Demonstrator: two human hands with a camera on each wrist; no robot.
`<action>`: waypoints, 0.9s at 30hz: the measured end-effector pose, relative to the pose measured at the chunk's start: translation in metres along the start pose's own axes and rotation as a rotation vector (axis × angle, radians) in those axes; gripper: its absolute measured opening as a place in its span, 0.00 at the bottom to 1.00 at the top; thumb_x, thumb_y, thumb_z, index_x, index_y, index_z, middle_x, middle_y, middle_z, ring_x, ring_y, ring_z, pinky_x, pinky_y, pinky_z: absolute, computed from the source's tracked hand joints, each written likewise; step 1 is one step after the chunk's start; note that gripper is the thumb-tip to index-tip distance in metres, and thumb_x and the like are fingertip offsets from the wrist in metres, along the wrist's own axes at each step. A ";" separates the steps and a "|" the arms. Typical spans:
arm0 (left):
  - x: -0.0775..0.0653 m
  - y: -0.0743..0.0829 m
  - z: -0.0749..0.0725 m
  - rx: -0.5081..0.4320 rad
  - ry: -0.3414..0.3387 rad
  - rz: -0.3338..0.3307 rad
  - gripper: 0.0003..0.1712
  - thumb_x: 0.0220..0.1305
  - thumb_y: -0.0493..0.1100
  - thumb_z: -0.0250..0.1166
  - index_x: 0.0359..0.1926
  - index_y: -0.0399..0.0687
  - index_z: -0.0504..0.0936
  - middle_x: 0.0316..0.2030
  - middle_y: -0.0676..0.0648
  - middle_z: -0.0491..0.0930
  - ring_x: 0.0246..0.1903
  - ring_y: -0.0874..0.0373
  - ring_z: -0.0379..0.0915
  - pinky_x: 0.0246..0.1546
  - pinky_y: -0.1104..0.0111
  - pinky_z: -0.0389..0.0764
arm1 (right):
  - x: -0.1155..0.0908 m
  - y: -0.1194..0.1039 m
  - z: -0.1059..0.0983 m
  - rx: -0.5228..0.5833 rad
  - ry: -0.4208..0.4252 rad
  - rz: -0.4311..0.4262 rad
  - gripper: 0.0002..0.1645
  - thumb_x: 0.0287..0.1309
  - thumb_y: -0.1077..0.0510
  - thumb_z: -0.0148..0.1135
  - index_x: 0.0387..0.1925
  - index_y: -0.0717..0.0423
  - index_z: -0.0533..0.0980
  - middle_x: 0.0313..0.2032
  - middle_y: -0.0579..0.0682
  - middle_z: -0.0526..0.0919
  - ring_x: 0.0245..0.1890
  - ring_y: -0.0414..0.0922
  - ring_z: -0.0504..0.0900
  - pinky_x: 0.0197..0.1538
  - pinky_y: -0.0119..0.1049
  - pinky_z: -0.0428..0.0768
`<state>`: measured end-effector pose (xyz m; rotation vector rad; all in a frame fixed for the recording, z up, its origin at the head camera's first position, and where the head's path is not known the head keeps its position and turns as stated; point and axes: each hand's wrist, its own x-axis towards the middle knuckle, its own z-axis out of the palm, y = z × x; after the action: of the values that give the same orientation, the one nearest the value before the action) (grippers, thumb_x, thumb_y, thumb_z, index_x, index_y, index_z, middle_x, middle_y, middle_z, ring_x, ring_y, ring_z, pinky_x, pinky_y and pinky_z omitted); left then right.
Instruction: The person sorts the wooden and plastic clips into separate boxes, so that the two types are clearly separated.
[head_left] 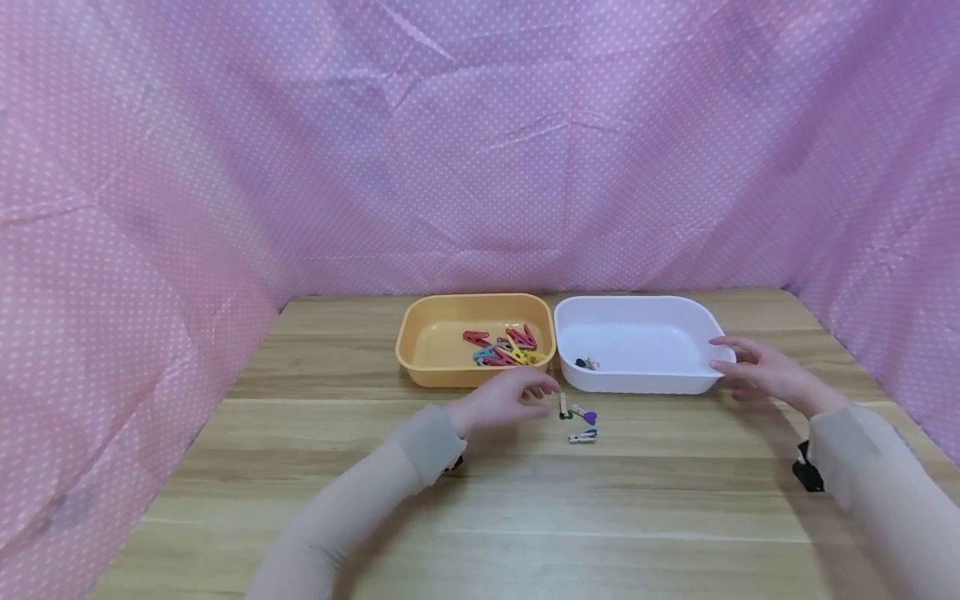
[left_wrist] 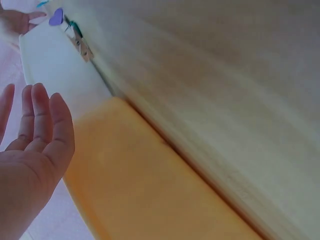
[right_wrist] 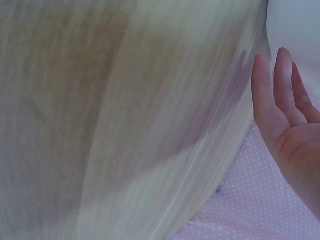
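Note:
My left hand (head_left: 506, 398) hovers over the table just in front of the yellow tub (head_left: 420, 377), fingers loosely bent and holding nothing. Just right of its fingertips lie three small wooden clothespins: one with a dark green ornament (head_left: 565, 407), one with a purple heart (head_left: 590, 417) and one with a blue ornament (head_left: 582, 437). At the right end of the white tub (head_left: 637, 382), my right hand (head_left: 772, 375) has its fingers spread by the rim; whether they touch it I cannot tell. A small dark-ornamented clothespin (head_left: 587, 364) lies inside the white tub.
Several red, blue and yellow plastic clothespins (head_left: 510, 350) lie in the yellow tub's right half. Both tubs stand side by side near the back edge of the wooden table (head_left: 525, 533). Pink dotted cloth (head_left: 480, 150) hangs behind and at both sides.

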<state>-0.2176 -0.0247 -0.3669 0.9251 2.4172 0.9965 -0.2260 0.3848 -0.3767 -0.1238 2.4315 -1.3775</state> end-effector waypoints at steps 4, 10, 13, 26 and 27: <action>-0.002 0.000 0.007 0.042 -0.029 0.057 0.19 0.64 0.40 0.63 0.55 0.46 0.76 0.51 0.48 0.78 0.50 0.59 0.73 0.52 0.72 0.75 | 0.001 0.000 -0.001 0.002 -0.001 -0.013 0.27 0.67 0.52 0.55 0.62 0.55 0.60 0.57 0.77 0.60 0.39 0.32 0.77 0.42 0.38 0.83; -0.001 0.003 0.017 0.076 -0.056 0.106 0.19 0.63 0.42 0.63 0.56 0.47 0.76 0.50 0.49 0.78 0.48 0.62 0.73 0.51 0.76 0.74 | 0.000 0.003 -0.003 0.019 -0.012 -0.051 0.16 0.66 0.52 0.56 0.51 0.29 0.66 0.55 0.73 0.65 0.37 0.32 0.78 0.40 0.36 0.83; -0.001 0.006 0.021 0.069 -0.077 0.104 0.20 0.64 0.43 0.63 0.56 0.47 0.76 0.51 0.50 0.77 0.49 0.62 0.73 0.52 0.75 0.73 | 0.000 0.002 -0.002 0.014 -0.007 -0.042 0.19 0.66 0.52 0.55 0.56 0.41 0.65 0.55 0.75 0.64 0.38 0.32 0.78 0.40 0.37 0.83; 0.005 0.015 0.032 0.181 -0.175 0.088 0.21 0.62 0.46 0.65 0.57 0.52 0.76 0.47 0.55 0.74 0.45 0.68 0.71 0.48 0.79 0.73 | -0.001 -0.001 0.001 -0.021 0.006 -0.015 0.34 0.66 0.52 0.55 0.63 0.67 0.54 0.56 0.77 0.63 0.38 0.33 0.78 0.41 0.39 0.83; 0.005 0.015 0.033 0.185 -0.181 0.079 0.21 0.62 0.46 0.65 0.57 0.52 0.76 0.47 0.55 0.73 0.44 0.68 0.70 0.47 0.79 0.73 | -0.001 0.000 0.001 -0.016 0.005 -0.014 0.34 0.66 0.52 0.55 0.63 0.66 0.54 0.56 0.77 0.63 0.38 0.33 0.78 0.41 0.39 0.83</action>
<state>-0.1969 0.0030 -0.3788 1.1300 2.3639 0.6903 -0.2243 0.3842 -0.3765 -0.1418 2.4508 -1.3661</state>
